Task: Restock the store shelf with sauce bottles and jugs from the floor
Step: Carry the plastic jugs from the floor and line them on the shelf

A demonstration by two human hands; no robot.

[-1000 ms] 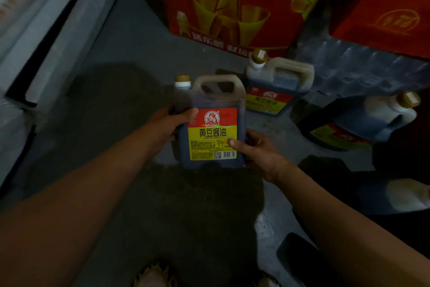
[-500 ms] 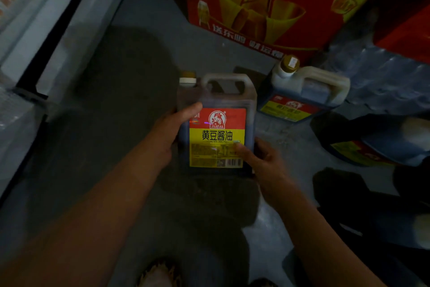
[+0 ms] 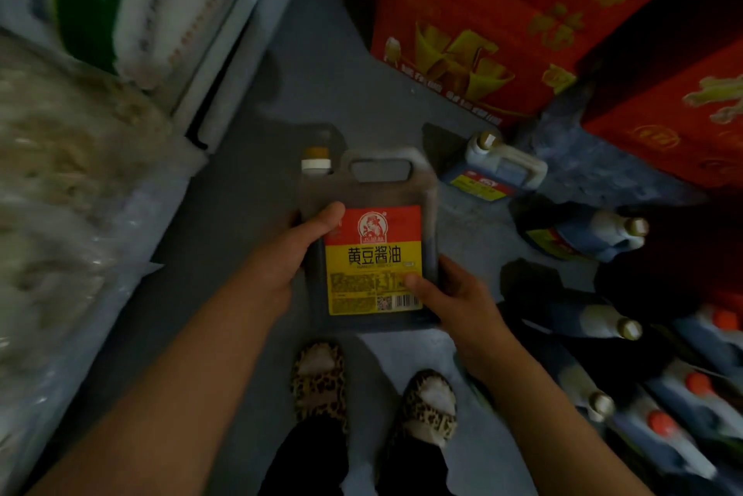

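Observation:
A dark soy sauce jug (image 3: 378, 194) with a red and yellow label, a top handle and an orange cap is held upright above the grey floor. My left hand (image 3: 281, 254) grips its left side, thumb across the label's top corner. My right hand (image 3: 454, 298) grips its lower right corner, thumb on the label. A second jug (image 3: 494, 169) stands on the floor behind it. Two more jugs (image 3: 583, 234) lie on their sides at the right. The store shelf (image 3: 225, 65) runs along the left.
Red cartons (image 3: 502, 24) stand at the back and right. Several bottles with orange caps (image 3: 683, 407) lie at the lower right. Bagged goods (image 3: 60, 181) fill the shelf at the left. My feet in leopard-print slippers (image 3: 321, 379) are below the jug.
The jug has come up off the floor and closer to me, still in both hands. The view has tilted down, bringing my feet and the shelf goods into sight.

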